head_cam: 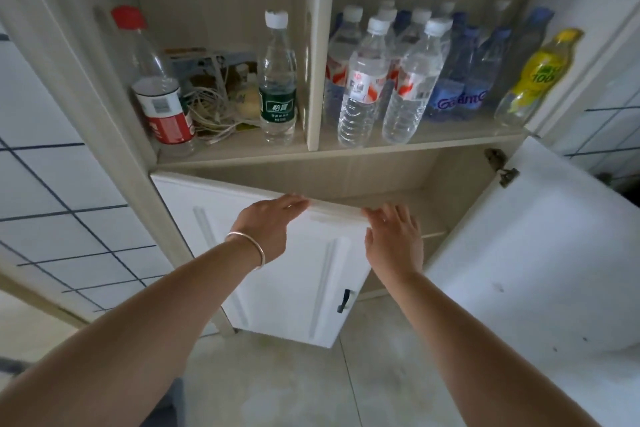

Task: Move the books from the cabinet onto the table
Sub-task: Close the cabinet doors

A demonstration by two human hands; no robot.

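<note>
A pale wooden cabinet (318, 80) stands before me with open shelves above and two white lower doors. My left hand (266, 225), with a metal bangle on the wrist, rests on the top edge of the left lower door (294, 274), fingers straight along it. My right hand (394, 239) touches the same door's top corner, fingers relaxed. This door stands partly ajar. The right lower door (526, 253) is swung wide. The lower compartment (398, 191) shows only bare panels from here. No books are in view.
Several water bottles (367, 80) fill the upper right shelf, with a yellow bottle (540, 76) at the end. The upper left shelf holds a red-capped bottle (156, 87), a green-labelled bottle (277, 80) and tangled cables (214, 107). Tiled walls flank the cabinet; pale floor (311, 385) lies below.
</note>
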